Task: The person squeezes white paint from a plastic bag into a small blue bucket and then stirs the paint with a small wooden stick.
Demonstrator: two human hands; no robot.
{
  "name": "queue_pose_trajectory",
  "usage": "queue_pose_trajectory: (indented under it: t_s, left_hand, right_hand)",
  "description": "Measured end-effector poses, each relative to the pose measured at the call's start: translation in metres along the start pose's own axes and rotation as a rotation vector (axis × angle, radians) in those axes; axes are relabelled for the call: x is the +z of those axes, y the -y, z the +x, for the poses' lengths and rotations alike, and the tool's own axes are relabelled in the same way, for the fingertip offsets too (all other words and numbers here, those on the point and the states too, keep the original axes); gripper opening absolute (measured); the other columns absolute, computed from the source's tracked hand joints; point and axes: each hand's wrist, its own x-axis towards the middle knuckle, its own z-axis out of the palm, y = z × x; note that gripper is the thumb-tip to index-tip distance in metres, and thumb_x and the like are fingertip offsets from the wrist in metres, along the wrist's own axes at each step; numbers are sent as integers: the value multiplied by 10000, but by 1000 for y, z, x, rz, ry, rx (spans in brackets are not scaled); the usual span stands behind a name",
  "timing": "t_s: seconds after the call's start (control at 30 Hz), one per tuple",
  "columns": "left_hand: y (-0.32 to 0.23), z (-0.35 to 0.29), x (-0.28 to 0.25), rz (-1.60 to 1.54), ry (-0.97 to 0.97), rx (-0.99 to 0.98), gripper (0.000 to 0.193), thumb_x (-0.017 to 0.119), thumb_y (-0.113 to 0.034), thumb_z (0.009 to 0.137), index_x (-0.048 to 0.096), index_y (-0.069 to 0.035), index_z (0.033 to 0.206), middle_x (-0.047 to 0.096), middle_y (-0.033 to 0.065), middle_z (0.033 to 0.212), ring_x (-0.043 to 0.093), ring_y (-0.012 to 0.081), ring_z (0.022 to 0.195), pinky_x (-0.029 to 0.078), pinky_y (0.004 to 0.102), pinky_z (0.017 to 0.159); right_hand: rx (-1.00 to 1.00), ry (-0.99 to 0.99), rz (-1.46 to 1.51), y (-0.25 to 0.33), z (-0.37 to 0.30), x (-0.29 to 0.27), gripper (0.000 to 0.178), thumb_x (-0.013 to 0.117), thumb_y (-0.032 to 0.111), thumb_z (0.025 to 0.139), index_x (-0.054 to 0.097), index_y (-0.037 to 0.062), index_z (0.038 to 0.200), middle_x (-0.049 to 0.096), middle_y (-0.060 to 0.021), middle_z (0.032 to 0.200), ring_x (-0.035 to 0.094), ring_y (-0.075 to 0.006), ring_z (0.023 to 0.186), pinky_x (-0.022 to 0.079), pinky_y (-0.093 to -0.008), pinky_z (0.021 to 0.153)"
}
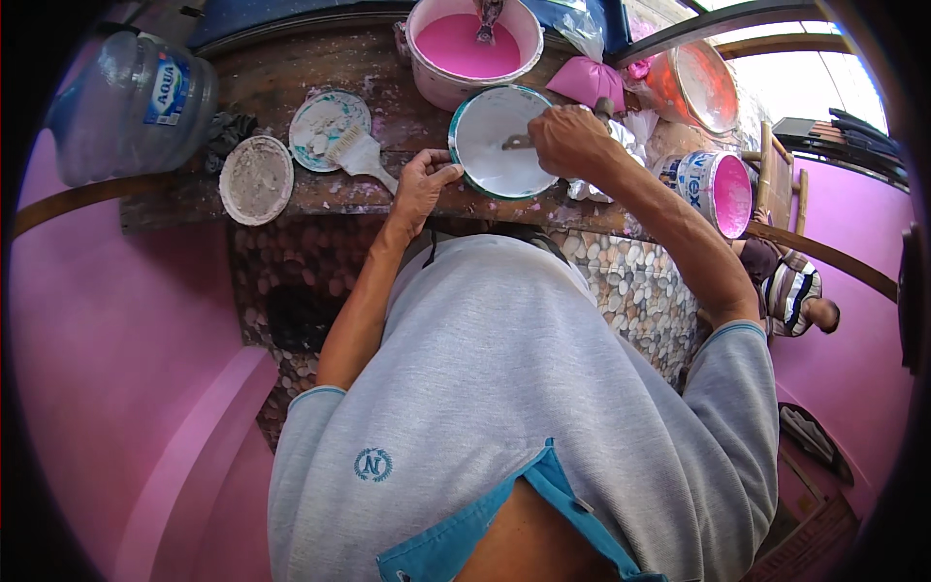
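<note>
A round white tub [478, 116] with a green rim stands at the table's near edge, a smooth white mass inside. My left hand [423, 186] pinches its rim from the left, thumb and fingers closed. Over the tub's right side, my right hand [569, 142] is closed round a putty knife [519, 143]; its flat blade reaches over the white mass and its dark handle end sticks out behind the fist. Left of my left hand, a wide paintbrush [357, 155] with a white handle rests on a paint-smeared lid [312, 118].
Behind the tub stands a bucket of pink paint [456, 78] with a tool in it. A dried-out lid [256, 181] and large clear water jug [136, 107] are leftward. At right are a tipped pink-lined pail [700, 184], an orange bucket [684, 87] and another person [790, 291].
</note>
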Motion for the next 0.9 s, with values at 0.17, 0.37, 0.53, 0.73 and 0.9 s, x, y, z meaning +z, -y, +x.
queue_pose_trajectory:
  t_s: [0.17, 0.37, 0.53, 0.73, 0.9]
  left_hand:
    - [2, 2, -2, 10, -3, -15, 301, 641, -170, 837, 538, -20, 1078, 598, 11, 889, 554, 59, 778, 432, 196, 670]
    - [6, 11, 4, 83, 23, 23, 270, 688, -142, 785, 531, -44, 982, 573, 12, 838, 527, 57, 751, 431, 204, 687]
    - [9, 7, 12, 94, 70, 114, 271, 706, -100, 753, 521, -49, 945, 563, 12, 827, 530, 74, 742, 446, 228, 708]
    - [1, 2, 17, 121, 73, 120, 241, 684, -29, 752, 501, -66, 903, 575, 14, 817, 557, 69, 746, 469, 217, 699]
    - [-14, -3, 27, 119, 56, 144, 249, 711, -30, 700, 500, -63, 828, 521, -19, 733, 484, 49, 656, 430, 198, 582]
  right_hand:
    - [-67, 121, 49, 6, -5, -8, 171, 523, 86, 712, 665, 11, 770, 641, -183, 674, 651, -312, 607, 521, -403, 562]
    - [59, 56, 42, 7, -15, -6, 181, 512, 75, 699, 664, 6, 770, 642, -192, 686, 654, -325, 638, 524, -410, 599]
    - [124, 85, 140, 3, -24, -13, 179, 523, 45, 667, 650, -36, 763, 623, -225, 725, 637, -344, 695, 499, -424, 662]
    - [68, 57, 229, 3, -46, 4, 172, 523, 82, 684, 648, -23, 738, 633, -213, 688, 646, -316, 627, 515, -396, 602]
    - [175, 101, 225, 8, -48, -10, 182, 510, 76, 695, 645, -31, 755, 632, -218, 699, 646, -316, 643, 513, -399, 609]
